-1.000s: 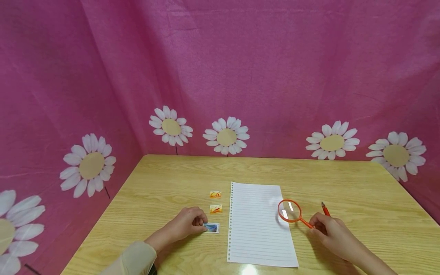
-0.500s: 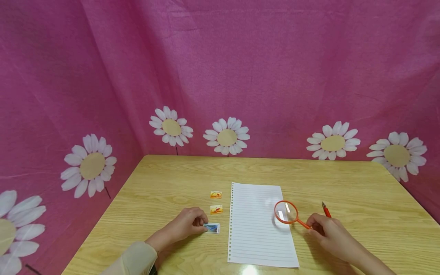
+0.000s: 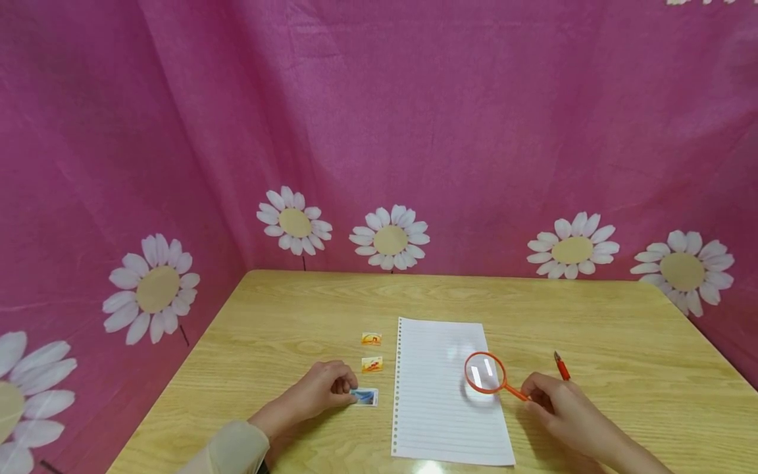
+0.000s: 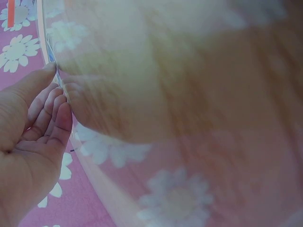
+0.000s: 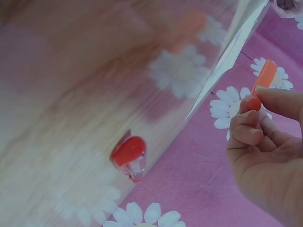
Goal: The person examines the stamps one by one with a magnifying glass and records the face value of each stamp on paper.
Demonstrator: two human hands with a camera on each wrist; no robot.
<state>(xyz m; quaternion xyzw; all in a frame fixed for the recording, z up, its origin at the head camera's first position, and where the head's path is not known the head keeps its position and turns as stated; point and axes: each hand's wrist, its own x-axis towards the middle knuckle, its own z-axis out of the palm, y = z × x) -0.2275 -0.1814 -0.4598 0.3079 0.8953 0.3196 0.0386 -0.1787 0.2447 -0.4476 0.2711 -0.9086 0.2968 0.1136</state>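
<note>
We can read no text
Any print on the blue card and yellow cards, left, is too small.

There are three apparent stamps, one lined sheet, one magnifier, one pen.

Orange magnifying glass shifted left, farther over lined paper

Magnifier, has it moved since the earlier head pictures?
Yes. Against the paper in the head view, the magnifier has moved left, so its ring now lies further in from the sheet's right edge.
</note>
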